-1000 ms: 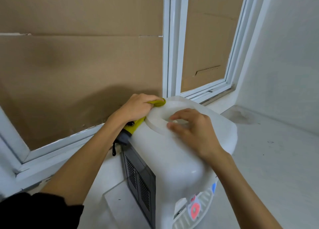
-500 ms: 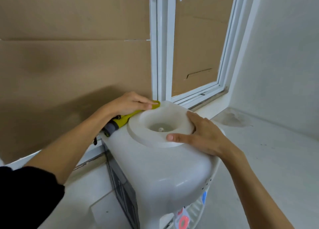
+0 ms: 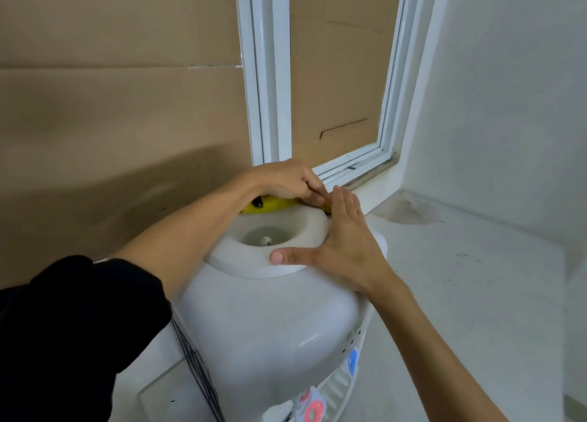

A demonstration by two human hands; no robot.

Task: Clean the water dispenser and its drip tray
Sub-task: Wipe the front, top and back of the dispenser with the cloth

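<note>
A white water dispenser point(image 3: 270, 320) stands on a white counter, its round bottle collar point(image 3: 286, 224) facing up with a small spike in the well. My left hand point(image 3: 286, 180) grips a yellow brush point(image 3: 270, 206) against the far side of the collar; most of the brush is hidden under the hand. My right hand point(image 3: 343, 243) lies flat against the collar's right rim, fingers straight, thumb stretched along the front edge. Red and blue tap levers point(image 3: 317, 405) and part of the white drip tray point(image 3: 340, 386) show at the bottom.
The white counter point(image 3: 476, 278) spreads to the right, with a dirty stain point(image 3: 409, 212) near the window sill. A white window frame point(image 3: 273, 72) backed with brown cardboard point(image 3: 111, 104) stands right behind the dispenser. A white wall point(image 3: 508, 88) closes the right side.
My left hand has slid the yellow brush rightward round the back of the collar, toward my right fingertips. My right hand has shifted along the collar's right rim. The camera has moved closer and lower.
</note>
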